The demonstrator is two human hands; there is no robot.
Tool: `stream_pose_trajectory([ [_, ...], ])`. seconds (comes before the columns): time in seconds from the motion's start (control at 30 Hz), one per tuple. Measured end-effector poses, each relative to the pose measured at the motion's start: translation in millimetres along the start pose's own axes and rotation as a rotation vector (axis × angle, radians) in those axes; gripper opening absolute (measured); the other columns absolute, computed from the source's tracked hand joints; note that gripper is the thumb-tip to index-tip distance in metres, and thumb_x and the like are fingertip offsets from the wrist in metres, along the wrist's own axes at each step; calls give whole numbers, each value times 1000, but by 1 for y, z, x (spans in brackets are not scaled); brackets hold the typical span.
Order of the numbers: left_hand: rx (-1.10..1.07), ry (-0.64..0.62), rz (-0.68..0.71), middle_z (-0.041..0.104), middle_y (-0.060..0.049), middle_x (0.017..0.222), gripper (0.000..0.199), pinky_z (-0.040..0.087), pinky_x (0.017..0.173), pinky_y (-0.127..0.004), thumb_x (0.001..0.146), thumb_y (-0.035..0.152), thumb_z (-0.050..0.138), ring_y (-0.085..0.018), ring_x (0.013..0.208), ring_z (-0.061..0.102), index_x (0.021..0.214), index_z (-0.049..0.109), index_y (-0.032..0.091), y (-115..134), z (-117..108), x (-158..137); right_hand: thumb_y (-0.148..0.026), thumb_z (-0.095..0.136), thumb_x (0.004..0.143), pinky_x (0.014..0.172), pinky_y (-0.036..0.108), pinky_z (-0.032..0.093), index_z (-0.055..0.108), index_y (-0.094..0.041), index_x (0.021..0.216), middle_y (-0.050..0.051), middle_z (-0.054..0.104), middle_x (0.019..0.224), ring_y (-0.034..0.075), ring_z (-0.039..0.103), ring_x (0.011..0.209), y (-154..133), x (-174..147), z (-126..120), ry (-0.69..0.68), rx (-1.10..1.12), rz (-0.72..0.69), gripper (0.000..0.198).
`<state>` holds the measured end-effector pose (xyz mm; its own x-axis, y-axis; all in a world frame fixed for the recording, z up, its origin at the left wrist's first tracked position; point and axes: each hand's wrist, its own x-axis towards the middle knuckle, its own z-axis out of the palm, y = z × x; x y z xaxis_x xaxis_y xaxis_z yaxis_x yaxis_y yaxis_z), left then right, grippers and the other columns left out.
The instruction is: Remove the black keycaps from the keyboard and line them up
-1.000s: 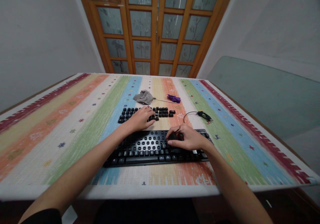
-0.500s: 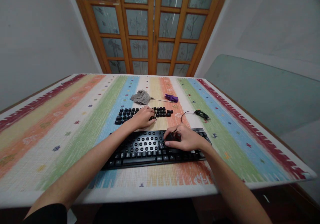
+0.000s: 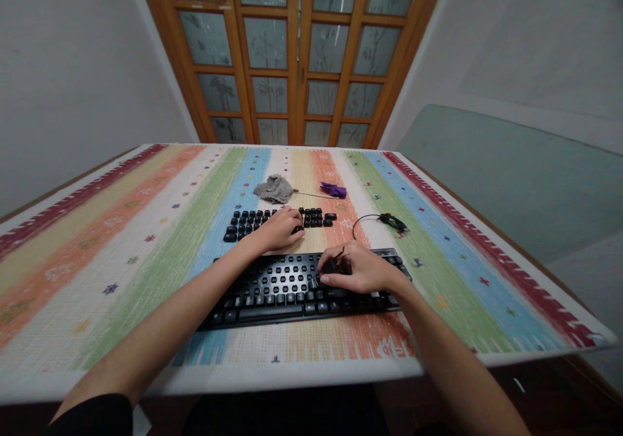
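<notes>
A black keyboard point(image 3: 272, 314) lies near the table's front edge, with bare key stems across much of its middle and keycaps still along its bottom row. My right hand point(image 3: 357, 267) rests over its right part, thumb and fingers pinched at a black keycap point(image 3: 315, 283), partly hidden. Behind the keyboard, loose black keycaps point(image 3: 243, 222) sit in rows. My left hand point(image 3: 282, 227) is among these rows, its fingers curled and closed around a dark keycap point(image 3: 297, 229) by the thumb; the hand covers the middle of the rows.
A crumpled grey cloth point(image 3: 274, 189) lies beyond the keycaps. A thin metal rod point(image 3: 316, 194) reaches from it toward a purple cloth-like bundle point(image 3: 333, 191). The coiled black cable point(image 3: 392, 222) is to the right. A striped tablecloth point(image 3: 160, 241) covers the table.
Both hands stay in nearly the same places. The fingers of my right hand shift very slightly at the keycap.
</notes>
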<state>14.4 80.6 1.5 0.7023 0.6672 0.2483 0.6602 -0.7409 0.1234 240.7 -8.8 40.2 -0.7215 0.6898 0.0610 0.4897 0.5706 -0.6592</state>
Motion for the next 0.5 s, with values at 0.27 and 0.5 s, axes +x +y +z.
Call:
stream_pose_trajectory([
  [0.27,-10,-23,-19,63,-12,103,23,43,93,-39,90,28,56,-25,100,55,91,71,12,-1,2,1,-33,66,81,59,23,43,72,-13,92,4,70,73,14,60,62,0,-1,-1,-15,5,7,23],
  [0.5,-37,-23,-28,62,-11,101,21,42,93,-38,90,29,55,-25,99,55,89,69,13,-2,4,3,-33,65,82,59,24,43,72,-13,93,5,70,73,14,61,62,-1,0,0,-20,7,13,24],
])
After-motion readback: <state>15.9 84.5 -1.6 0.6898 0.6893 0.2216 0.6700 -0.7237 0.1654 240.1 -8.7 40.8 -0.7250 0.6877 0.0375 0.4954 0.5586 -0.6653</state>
